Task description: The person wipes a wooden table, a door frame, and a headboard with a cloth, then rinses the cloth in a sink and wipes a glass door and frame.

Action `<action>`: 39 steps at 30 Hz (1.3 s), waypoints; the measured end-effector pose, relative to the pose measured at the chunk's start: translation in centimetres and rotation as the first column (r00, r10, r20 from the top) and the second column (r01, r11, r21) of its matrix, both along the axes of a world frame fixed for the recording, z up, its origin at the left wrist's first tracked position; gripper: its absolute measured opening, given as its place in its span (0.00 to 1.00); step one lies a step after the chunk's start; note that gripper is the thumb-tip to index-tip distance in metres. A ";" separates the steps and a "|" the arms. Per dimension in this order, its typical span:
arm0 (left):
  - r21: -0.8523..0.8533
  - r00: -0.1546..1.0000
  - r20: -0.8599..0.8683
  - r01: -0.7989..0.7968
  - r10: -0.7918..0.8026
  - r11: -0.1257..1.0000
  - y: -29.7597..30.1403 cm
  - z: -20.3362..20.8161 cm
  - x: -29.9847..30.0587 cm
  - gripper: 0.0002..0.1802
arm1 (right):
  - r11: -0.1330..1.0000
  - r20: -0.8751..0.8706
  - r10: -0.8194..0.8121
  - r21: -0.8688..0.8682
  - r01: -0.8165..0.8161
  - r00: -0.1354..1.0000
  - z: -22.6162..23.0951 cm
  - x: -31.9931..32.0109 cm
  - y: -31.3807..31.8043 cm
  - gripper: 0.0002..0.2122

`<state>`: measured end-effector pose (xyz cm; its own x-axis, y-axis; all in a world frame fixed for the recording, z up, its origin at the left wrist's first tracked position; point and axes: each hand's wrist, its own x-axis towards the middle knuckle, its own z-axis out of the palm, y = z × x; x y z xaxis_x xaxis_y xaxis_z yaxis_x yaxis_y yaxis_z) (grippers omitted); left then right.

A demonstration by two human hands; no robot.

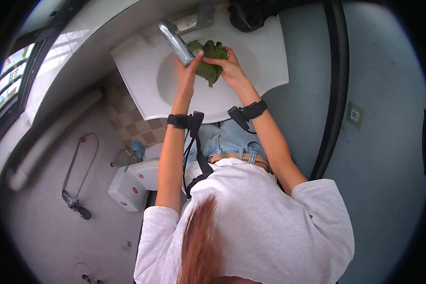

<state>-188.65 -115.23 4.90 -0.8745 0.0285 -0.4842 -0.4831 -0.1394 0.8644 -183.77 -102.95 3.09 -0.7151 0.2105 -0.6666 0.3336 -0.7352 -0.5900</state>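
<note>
A crumpled green cloth (207, 70) is bunched up between my two hands over the washbasin (265, 71). My left hand (187, 73) closes on its left side, with the thumb against the cloth and some fingers hidden. From the right, my right hand (230, 67) grips the cloth, its thumb laid across the front and its fingers behind. The silver faucet (176, 43) slants down from the back left, and its end overlaps my left hand in the view. I cannot tell whether water is running.
Behind the basin lies a dark bundle (247, 18), beside a grey fixture (205, 16). Black straps with small devices (253, 110) ring my wrists. To the left are a white toilet (130, 189) and a hand shower (75, 203). A black frame post (335, 90) curves down on the right.
</note>
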 end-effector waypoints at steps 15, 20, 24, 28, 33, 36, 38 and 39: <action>0.387 0.972 0.219 -0.162 0.080 0.908 -1.4 -1.8 -0.2 0.25 | 0.995 -0.084 0.079 -0.046 -0.083 0.993 1.5 0.5 2.4 0.24; 0.699 0.944 0.327 -0.218 -0.034 0.681 -0.2 -0.1 0.3 0.26 | 0.935 -0.138 0.301 -0.153 -0.320 0.944 1.4 0.0 0.9 0.22; 0.511 0.934 0.356 -0.181 -0.015 0.840 -0.4 -1.0 0.2 0.24 | 0.957 -0.025 0.206 -0.205 -0.206 0.978 1.1 -1.0 -0.8 0.19; 0.401 0.963 0.268 -0.098 -0.015 0.911 -0.7 -0.9 -1.0 0.22 | 0.981 -0.013 0.157 0.116 -0.154 0.988 -0.6 -0.7 -1.6 0.19; 0.382 0.923 0.381 -0.220 0.064 0.898 -2.0 -0.5 -1.5 0.19 | 0.991 -0.124 -0.134 -0.028 0.132 0.983 1.9 -0.4 -0.9 0.17; 0.386 0.912 0.400 -0.256 0.090 0.886 -1.0 -0.8 -1.3 0.16 | 0.981 -0.193 -0.128 -0.172 0.095 0.973 0.6 -0.5 -0.5 0.19; 0.395 0.916 0.384 -0.274 0.114 0.877 -0.3 -0.8 -1.2 0.16 | 0.965 -0.142 -0.175 -0.220 0.141 0.974 0.8 -0.3 -0.6 0.19; 0.446 0.921 0.382 -0.255 0.075 0.858 -0.3 -1.0 -1.0 0.18 | 0.945 -0.091 -0.217 -0.269 0.185 0.972 1.1 -0.3 -0.7 0.19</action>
